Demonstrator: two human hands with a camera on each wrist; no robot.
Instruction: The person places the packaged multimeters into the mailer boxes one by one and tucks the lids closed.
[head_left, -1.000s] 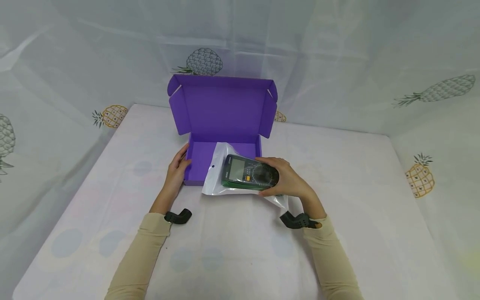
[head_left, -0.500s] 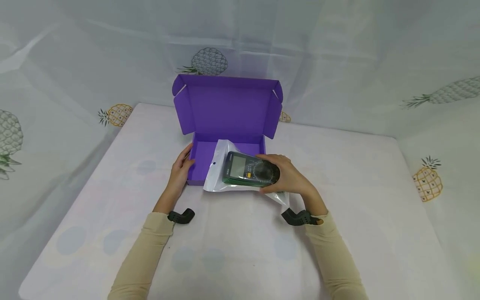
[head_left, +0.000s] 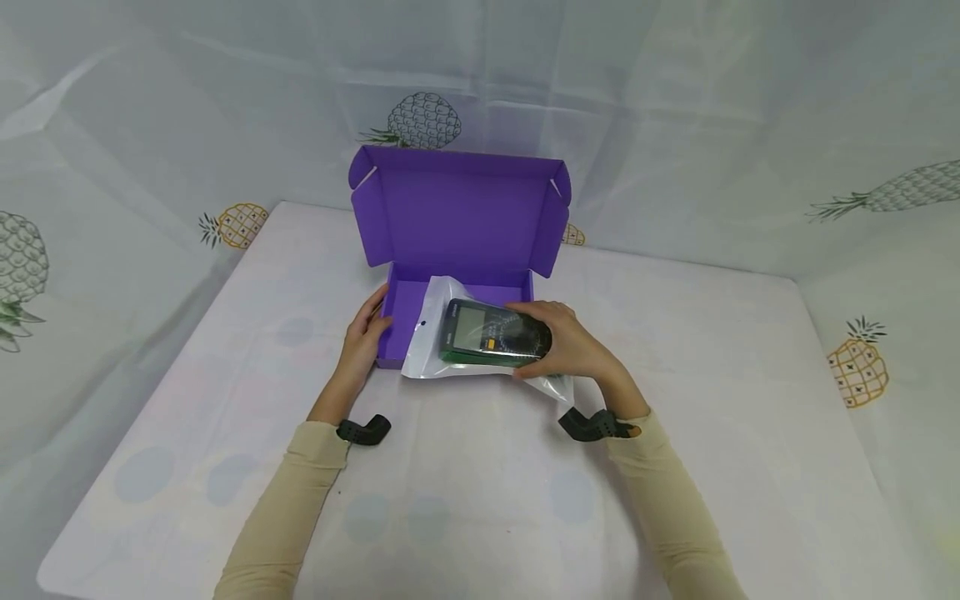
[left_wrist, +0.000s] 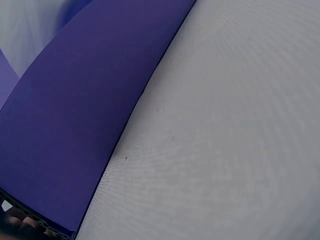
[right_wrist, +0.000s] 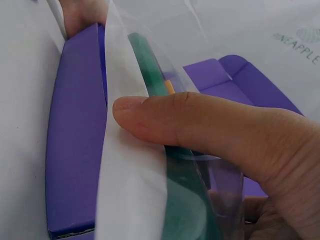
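Note:
A purple cardboard box (head_left: 405,304) stands on the table with its lid (head_left: 461,212) raised at the back. My left hand (head_left: 358,346) grips the box's left wall, the thumb over the rim and the fingers outside. Above the box's front right part, my right hand (head_left: 573,346) holds a dark green multimeter (head_left: 472,333) inside a clear-fronted bag with white backing (head_left: 423,350). In the right wrist view the thumb (right_wrist: 150,117) presses the bag's side against the multimeter (right_wrist: 187,210). The bag covers part of the box's front wall. The left wrist view shows mostly the box wall (left_wrist: 85,110).
A pale cloth covers the table (head_left: 480,500). Behind it hangs a whitish curtain (head_left: 675,125) printed with pineapples, close behind the raised lid. Each wrist wears a dark band with a camera mount (head_left: 365,430).
The right hand has carried the bagged multimeter slightly left and away over the box. The left hand keeps its grip on the box wall. The whole head view has shifted a little.

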